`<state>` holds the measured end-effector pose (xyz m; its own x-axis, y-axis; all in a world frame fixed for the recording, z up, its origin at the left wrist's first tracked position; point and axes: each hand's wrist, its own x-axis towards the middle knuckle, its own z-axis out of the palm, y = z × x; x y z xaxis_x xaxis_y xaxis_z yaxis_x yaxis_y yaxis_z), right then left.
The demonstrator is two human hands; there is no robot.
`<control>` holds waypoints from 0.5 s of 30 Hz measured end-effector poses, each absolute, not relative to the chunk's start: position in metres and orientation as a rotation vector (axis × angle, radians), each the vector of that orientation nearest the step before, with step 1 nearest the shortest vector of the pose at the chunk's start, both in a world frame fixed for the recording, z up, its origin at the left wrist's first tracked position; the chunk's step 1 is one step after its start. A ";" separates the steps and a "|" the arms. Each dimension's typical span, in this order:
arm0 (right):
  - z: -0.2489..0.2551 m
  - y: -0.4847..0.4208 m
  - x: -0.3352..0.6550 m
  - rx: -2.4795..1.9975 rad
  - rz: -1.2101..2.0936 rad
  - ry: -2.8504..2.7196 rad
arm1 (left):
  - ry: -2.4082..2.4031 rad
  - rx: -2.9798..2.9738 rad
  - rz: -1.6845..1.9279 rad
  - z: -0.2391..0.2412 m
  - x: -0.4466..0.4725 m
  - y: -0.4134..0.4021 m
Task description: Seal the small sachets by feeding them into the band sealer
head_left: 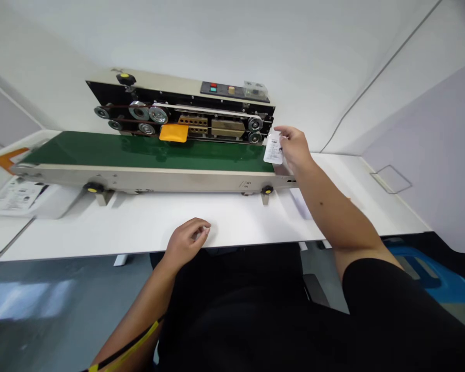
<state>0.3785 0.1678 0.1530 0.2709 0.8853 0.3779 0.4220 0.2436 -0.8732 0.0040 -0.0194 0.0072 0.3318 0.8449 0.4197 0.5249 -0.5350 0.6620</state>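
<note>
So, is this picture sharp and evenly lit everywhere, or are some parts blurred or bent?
Head view: soft, even light, only faint shadow under the band sealer on the white table. Head view: the floor at lower left is smeared. Head view: the wide lens slants the wall seam. Head view: the white pouch in the right hand looks washed out, print unreadable.

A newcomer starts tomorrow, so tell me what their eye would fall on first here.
The long sealing machine with its green belt stretches across the white table, with an orange piece sitting below its rollers at mid-belt. At the belt's right end, the right hand holds a small white packet up to the machine. The left hand rests curled at the table's near edge.
</note>
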 end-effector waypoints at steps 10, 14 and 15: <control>0.152 0.245 0.372 -1.408 0.823 -1.088 | 1.161 2.184 1.073 0.008 0.002 -0.018; 0.160 0.245 0.368 -1.387 0.769 -1.043 | 1.164 2.185 1.073 0.010 0.001 -0.018; 0.163 0.241 0.370 -1.390 0.730 -1.049 | 1.171 2.181 1.075 0.010 0.001 -0.019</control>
<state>0.3703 0.2413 0.1627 0.3989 0.9039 0.1546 0.1695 0.0930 -0.9811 0.0012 -0.0186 0.0104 0.3393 0.8382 0.4268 0.4968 -0.5450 0.6754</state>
